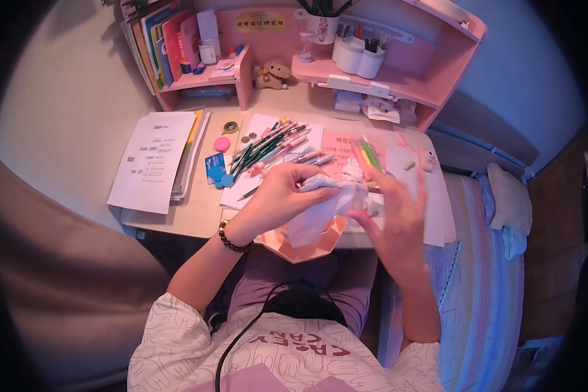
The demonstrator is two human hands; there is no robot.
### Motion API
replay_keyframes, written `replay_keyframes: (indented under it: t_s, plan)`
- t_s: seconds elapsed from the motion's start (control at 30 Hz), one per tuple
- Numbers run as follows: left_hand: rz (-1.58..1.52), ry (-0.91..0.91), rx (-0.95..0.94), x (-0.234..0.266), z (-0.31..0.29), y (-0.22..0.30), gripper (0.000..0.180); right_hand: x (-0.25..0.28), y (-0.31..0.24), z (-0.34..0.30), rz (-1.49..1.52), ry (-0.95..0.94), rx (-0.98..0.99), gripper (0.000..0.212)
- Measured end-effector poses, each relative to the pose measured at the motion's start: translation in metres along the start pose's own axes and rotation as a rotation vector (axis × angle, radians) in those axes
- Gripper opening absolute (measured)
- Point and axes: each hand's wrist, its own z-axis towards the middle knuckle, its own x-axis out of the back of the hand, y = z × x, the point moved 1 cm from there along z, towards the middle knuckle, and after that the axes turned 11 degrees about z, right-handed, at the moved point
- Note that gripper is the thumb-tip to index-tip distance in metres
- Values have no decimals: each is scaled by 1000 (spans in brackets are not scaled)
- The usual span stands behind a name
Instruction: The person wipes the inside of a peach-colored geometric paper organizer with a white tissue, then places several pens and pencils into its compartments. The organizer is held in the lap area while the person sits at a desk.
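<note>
My left hand (284, 197) is closed, pinching a crumpled white tissue (317, 212) that hangs from its fingers. Close to the tissue's right side is my right hand (402, 222), slightly blurred, its thumb and fingers spread apart. Below the tissue, at the desk's front edge, is a peach-coloured angular tray (300, 251), its inside partly hidden by the tissue and my left hand. More crumpled white tissue (353, 171) lies just beyond my hands. Near my right fingertips are several green and orange pens (368, 154).
A heap of pencils and pens (274, 147) lies on white paper mid-desk. Stacked papers (153, 160) sit left, near blue discs (220, 175) and a pink round case (222, 144). A pink shelf (431, 75) with white pen holders (359, 57) stands behind. A striped bed (483, 261) is right.
</note>
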Motion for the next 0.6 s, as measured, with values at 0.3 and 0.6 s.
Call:
replay_keyframes:
  t_s: [0.3,0.6]
  plan:
    - [-83,-104,-285,0,-12,3,17,-19,8,-16,1141,-43,-605,18]
    - [368,30,-602,12,-2,18,25,-4,12,-6,1260,-621,-625,22]
